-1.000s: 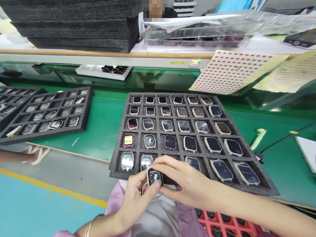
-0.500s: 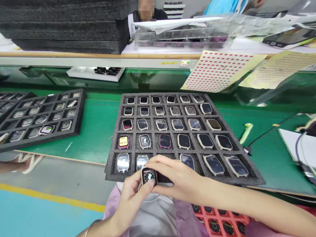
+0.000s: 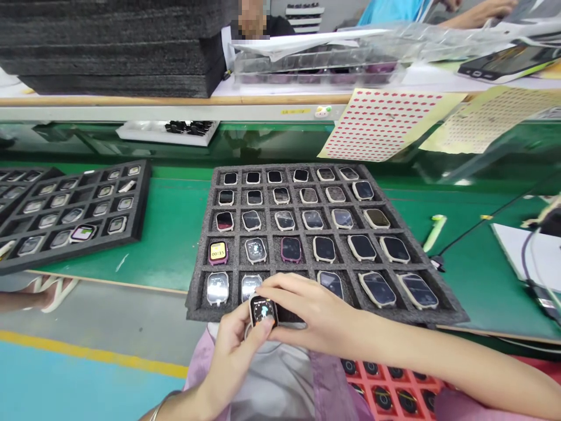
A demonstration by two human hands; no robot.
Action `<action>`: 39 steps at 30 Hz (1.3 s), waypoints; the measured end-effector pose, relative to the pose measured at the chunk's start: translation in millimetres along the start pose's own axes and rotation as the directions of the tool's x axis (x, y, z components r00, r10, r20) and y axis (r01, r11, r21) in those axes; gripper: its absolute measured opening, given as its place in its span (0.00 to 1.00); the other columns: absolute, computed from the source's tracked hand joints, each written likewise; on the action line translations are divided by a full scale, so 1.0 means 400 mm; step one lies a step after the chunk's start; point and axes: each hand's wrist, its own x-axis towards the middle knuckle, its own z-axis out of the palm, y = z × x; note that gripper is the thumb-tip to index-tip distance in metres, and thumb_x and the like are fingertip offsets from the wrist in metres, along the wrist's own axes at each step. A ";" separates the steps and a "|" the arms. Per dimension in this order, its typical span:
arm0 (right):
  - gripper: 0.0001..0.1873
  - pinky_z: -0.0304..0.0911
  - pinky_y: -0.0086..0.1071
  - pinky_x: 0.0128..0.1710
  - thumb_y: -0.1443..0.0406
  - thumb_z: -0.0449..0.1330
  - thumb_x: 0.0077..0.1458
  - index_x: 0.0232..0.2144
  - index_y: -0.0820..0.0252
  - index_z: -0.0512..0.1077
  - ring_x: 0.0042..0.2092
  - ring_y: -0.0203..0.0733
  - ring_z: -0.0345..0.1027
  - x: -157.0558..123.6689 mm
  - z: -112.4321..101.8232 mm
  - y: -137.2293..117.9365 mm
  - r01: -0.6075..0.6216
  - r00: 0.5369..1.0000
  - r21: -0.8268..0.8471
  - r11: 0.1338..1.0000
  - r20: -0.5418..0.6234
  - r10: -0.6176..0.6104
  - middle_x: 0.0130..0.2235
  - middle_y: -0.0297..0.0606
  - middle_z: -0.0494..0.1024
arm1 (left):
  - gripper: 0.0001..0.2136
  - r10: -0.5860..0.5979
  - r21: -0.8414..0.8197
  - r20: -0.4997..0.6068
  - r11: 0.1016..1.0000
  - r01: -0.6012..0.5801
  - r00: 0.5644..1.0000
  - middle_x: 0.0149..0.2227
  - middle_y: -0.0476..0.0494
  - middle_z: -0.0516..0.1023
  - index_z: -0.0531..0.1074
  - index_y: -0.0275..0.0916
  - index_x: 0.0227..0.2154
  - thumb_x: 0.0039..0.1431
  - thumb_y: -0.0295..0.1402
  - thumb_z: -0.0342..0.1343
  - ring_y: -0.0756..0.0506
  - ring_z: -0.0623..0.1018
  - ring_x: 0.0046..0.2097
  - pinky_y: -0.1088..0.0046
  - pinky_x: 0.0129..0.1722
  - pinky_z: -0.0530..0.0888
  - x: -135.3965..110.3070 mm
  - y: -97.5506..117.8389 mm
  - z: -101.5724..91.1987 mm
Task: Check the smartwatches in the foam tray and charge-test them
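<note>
Head view: the left hand (image 3: 230, 342) holds a pale-cased smartwatch (image 3: 259, 305) in a narrow grip, its thumb laid on the lit screen, which shows a dark dial with a teal figure. The right hand (image 3: 309, 310) closes on the same watch from the other side, its fingertips along the upper edge and its thumb by the lower corner. Something thin and white runs under the watch, perhaps a cable, but the fingers hide most of it.

The held watch sits at the near edge of a gray foam tray (image 3: 197, 292), around its second column from the left. This tray carries smartwatches in five rows of pockets, most of them pale-cased with dark screens. In its left column lies a purple-cased watch (image 3: 218, 251) with a yellow screen reading 00:15; two columns to the right in that row is another purple watch (image 3: 291, 249).

Left of the foam tray, well apart, is a black foam tray (image 3: 141, 210) of watches. Right of it lies a green pen-like item (image 3: 435, 233). Below its near side is a red tray (image 3: 369, 389) with round black parts. Beyond its far side, a sheet of red stickers (image 3: 381, 126) hangs from a shelf (image 3: 258, 100) bearing stacked black foam (image 3: 114, 52).
</note>
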 end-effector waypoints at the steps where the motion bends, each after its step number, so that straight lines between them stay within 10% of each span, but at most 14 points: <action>1: 0.19 0.64 0.40 0.49 0.61 0.60 0.59 0.49 0.66 0.67 0.48 0.45 0.64 0.000 -0.005 -0.004 0.001 1.000 -0.017 1.000 -0.012 -0.001 0.47 0.47 0.70 | 0.10 0.008 0.031 -0.002 0.999 -0.008 1.000 0.36 0.47 0.77 0.74 0.38 0.39 0.60 0.38 0.54 0.46 0.72 0.41 0.74 0.42 0.69 0.000 -0.004 -0.001; 10: 0.22 0.64 0.38 0.46 0.66 0.65 0.51 0.48 0.64 0.68 0.45 0.44 0.64 -0.038 -0.080 -0.008 -0.142 0.979 -0.011 0.990 -0.151 0.138 0.44 0.44 0.68 | 0.20 -0.113 0.077 0.106 0.991 0.105 0.988 0.31 0.50 0.71 0.69 0.41 0.47 0.51 0.38 0.63 0.56 0.56 0.22 0.80 0.21 0.57 -0.046 -0.013 -0.040; 17: 0.25 0.62 0.42 0.50 0.67 0.63 0.55 0.54 0.62 0.64 0.50 0.49 0.63 -0.098 -0.107 0.007 -0.249 0.967 -0.311 0.917 -0.030 0.253 0.50 0.46 0.68 | 0.13 -0.148 0.116 0.224 0.985 0.124 0.963 0.35 0.48 0.71 0.70 0.42 0.44 0.56 0.37 0.59 0.55 0.57 0.24 0.78 0.22 0.58 -0.034 0.014 -0.013; 23: 0.12 0.64 0.48 0.44 0.69 0.66 0.51 0.39 0.64 0.72 0.42 0.52 0.67 -0.140 -0.149 -0.001 -0.300 0.907 -0.557 0.774 0.085 0.413 0.39 0.43 0.72 | 0.14 -0.140 0.104 0.303 0.988 0.113 0.943 0.39 0.47 0.72 0.67 0.43 0.47 0.58 0.36 0.57 0.56 0.58 0.24 0.78 0.23 0.59 -0.003 0.030 0.032; 31: 0.19 0.66 0.36 0.43 0.70 0.64 0.50 0.46 0.63 0.70 0.43 0.45 0.68 -0.150 -0.157 -0.019 -0.355 0.930 -0.193 0.915 -0.167 0.326 0.42 0.42 0.72 | 0.14 -0.123 0.096 0.381 0.991 0.093 0.916 0.40 0.47 0.69 0.66 0.43 0.47 0.57 0.33 0.57 0.57 0.56 0.23 0.79 0.21 0.56 0.036 0.047 0.055; 39: 0.21 0.63 0.41 0.48 0.67 0.59 0.56 0.53 0.63 0.66 0.48 0.46 0.63 -0.101 -0.118 -0.018 -0.098 0.995 -0.162 0.982 -0.020 0.096 0.47 0.47 0.68 | 0.22 -0.139 0.179 0.353 0.981 0.079 0.925 0.24 0.54 0.59 0.64 0.42 0.54 0.56 0.37 0.58 0.52 0.55 0.23 0.77 0.21 0.55 0.047 0.049 0.069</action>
